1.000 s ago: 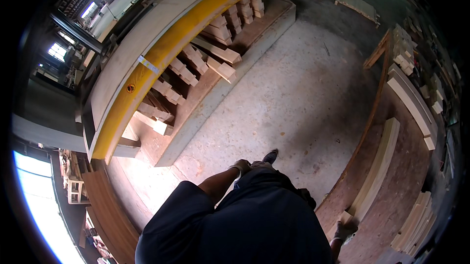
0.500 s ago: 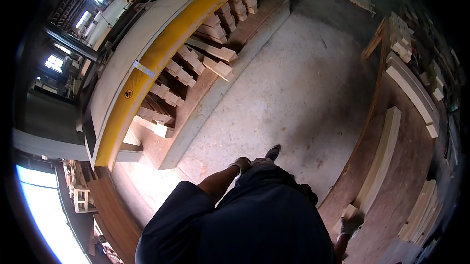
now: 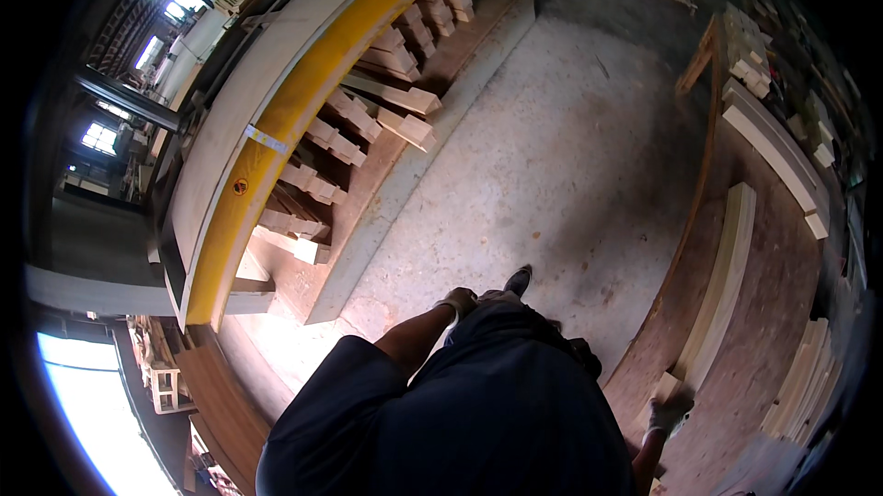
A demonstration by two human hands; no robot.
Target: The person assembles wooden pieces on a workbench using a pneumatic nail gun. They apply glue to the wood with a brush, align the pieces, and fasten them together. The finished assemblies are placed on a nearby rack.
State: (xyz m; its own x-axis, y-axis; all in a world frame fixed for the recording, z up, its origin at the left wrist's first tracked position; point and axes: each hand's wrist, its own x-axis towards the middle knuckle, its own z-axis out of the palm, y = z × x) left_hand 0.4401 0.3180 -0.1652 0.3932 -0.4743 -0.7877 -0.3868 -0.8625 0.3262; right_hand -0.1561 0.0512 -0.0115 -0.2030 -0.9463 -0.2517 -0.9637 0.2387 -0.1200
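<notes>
a round sign (image 3: 240, 186) sits on the yellow beam (image 3: 308, 90), too small to read.

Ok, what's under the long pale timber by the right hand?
The brown tabletop shows along both sides of the timber. Whatever lies directly beneath it is covered, and the right hand hides part of its near end.

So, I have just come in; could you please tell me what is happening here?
A person is handling timber. The right hand is on a pale wooden end, at the near end of a long beam lying along the reddish-brown table. The left hand is in front of the body; whether it holds anything is unclear. Across the floor, to the left, more wood pieces lie below a yellow-edged structure.
</notes>
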